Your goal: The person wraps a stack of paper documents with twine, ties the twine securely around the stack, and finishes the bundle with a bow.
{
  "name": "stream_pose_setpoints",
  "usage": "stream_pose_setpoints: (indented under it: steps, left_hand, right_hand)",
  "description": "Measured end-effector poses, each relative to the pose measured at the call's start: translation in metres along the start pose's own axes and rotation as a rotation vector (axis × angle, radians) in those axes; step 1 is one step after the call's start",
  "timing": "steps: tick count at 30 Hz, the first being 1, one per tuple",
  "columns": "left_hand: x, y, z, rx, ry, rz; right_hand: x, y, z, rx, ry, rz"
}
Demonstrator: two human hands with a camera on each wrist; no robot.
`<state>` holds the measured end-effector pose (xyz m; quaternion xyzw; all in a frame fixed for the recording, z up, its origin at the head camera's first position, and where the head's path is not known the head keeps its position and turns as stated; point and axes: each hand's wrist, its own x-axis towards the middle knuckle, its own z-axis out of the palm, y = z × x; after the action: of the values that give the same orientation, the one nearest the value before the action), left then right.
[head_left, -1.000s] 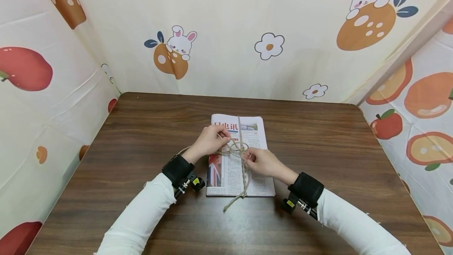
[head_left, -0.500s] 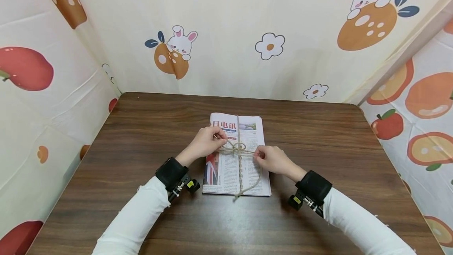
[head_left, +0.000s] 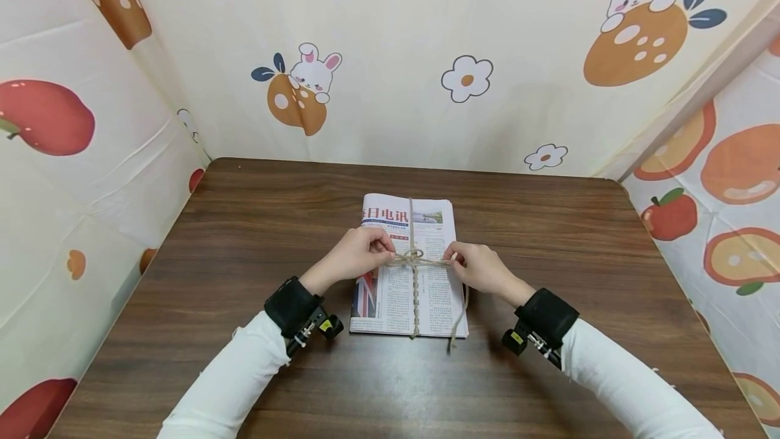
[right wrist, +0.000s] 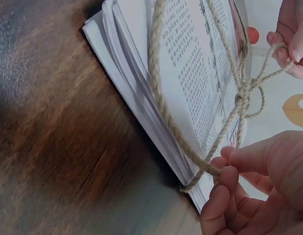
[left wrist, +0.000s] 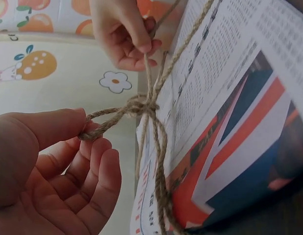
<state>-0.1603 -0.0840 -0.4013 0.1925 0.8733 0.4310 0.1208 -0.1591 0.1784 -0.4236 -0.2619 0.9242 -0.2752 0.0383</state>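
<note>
A folded stack of newspapers lies on the table, bound lengthwise and crosswise with jute twine. Over its middle sits a knot with a small loop standing beside it. My left hand pinches a twine loop between thumb and forefinger, left of the knot. On the other side, my right hand pinches a strand of the twine near the stack's right edge. From those fingers a loose length hangs down past the front right corner. Both pulled parts look fairly taut.
The brown wooden table extends around the stack on every side. Behind it rises a cream curtain printed with rabbits and flowers; fruit-printed sheets flank both sides. Each wrist wears a black strap with a small camera.
The hands have drawn apart, the right one moving rightward with its strand. The loops at the knot have shrunk, and the loose tail has swung from the front middle to the front right corner.
</note>
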Motion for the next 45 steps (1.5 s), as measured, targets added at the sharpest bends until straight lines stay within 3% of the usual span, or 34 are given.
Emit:
stream_pose_setpoints:
  steps: [7, 12, 22, 28, 31, 35, 39, 45]
  left_hand:
    - [0.0, 0.0, 0.008, -0.031, -0.024, -0.003]
    - [0.004, -0.002, 0.009, -0.077, -0.027, -0.023]
    - [0.014, -0.012, 0.008, -0.087, 0.013, -0.045]
    - [0.021, -0.022, 0.008, -0.144, 0.058, -0.116]
    - [0.025, -0.026, 0.01, -0.102, 0.068, -0.132]
    - [0.029, -0.027, 0.016, 0.041, 0.044, -0.079]
    - [0.033, -0.023, 0.022, 0.125, 0.016, 0.004]
    - [0.038, -0.017, 0.028, 0.104, -0.014, 0.042]
  right_hand:
    - [0.006, 0.001, 0.005, -0.09, -0.019, 0.041]
    - [0.006, -0.003, 0.007, -0.08, -0.075, 0.07]
    - [0.008, -0.012, 0.018, -0.13, -0.088, -0.007]
    - [0.009, -0.02, 0.023, -0.174, -0.09, -0.066]
    - [0.009, -0.023, 0.024, -0.177, -0.091, -0.093]
    - [0.011, -0.024, 0.026, -0.178, -0.106, -0.107]
    - [0.013, -0.024, 0.025, -0.175, -0.112, -0.121]
    - [0.014, -0.02, 0.018, -0.159, -0.085, -0.118]
